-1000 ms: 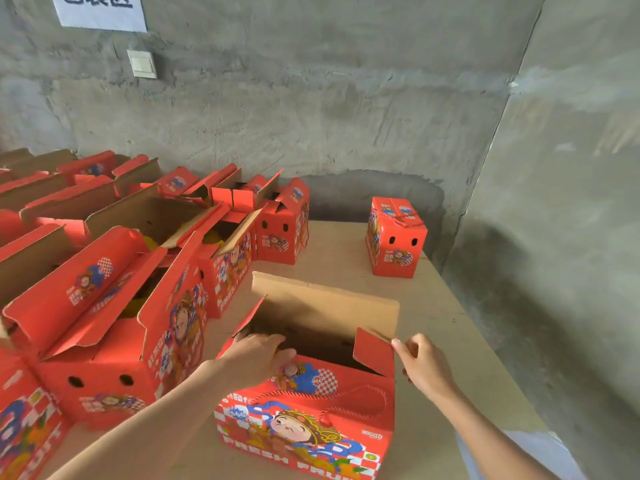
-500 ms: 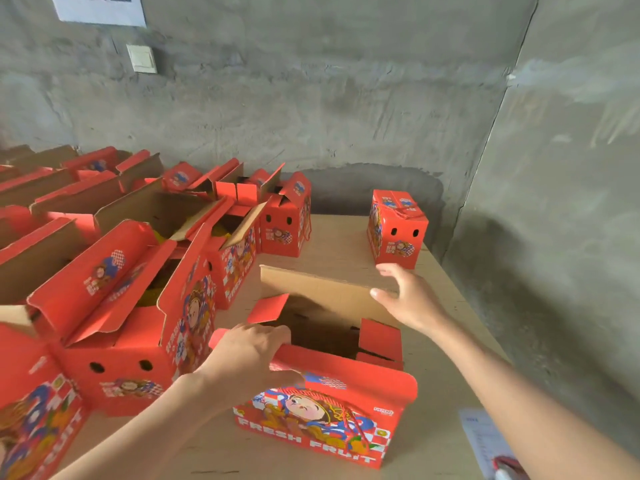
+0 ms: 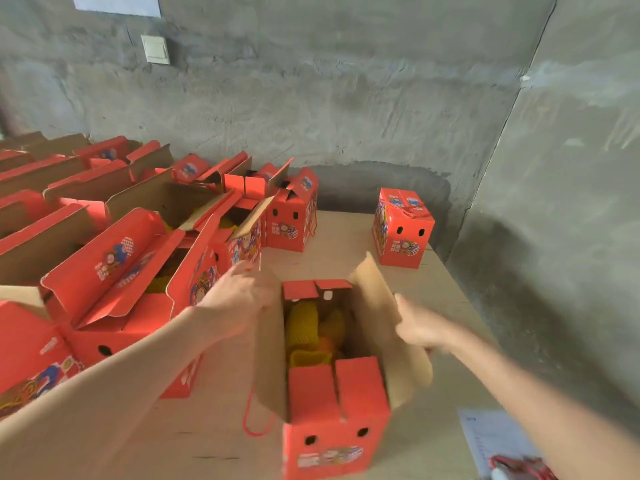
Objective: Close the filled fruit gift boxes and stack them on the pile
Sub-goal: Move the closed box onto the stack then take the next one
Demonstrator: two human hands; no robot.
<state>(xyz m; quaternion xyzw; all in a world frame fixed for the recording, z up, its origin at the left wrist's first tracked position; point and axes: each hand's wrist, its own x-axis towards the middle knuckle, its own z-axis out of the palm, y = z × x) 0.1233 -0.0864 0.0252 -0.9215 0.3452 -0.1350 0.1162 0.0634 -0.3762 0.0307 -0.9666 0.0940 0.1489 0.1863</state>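
From the head camera, the one view there is, the box (image 3: 337,434) being worked on is sitting at the near edge of the table (image 3: 346,237), its short end facing the person. It is open on top, and fruit (image 3: 304,323) in yellow netting is showing inside. The two small end flaps are already tipping inward, which I judge is so the long flaps can fold over them.

The left hand (image 3: 239,299) is reaching to the top of the left flap (image 3: 270,351). It is too blurred to tell whether the fingers are curling round the edge or only pressing on it.

The right hand (image 3: 420,329) is pinching the right flap (image 3: 377,306), with the thumb (image 3: 399,301) lying on the brown inner face and the other fingers hiding behind the card. Holding each flap by its edge is probably meant to swing both inward together.

A closed box (image 3: 401,230) is standing well apart at the far right corner, likely the start of the pile. Rows of open boxes (image 3: 121,268) are waiting along the left.
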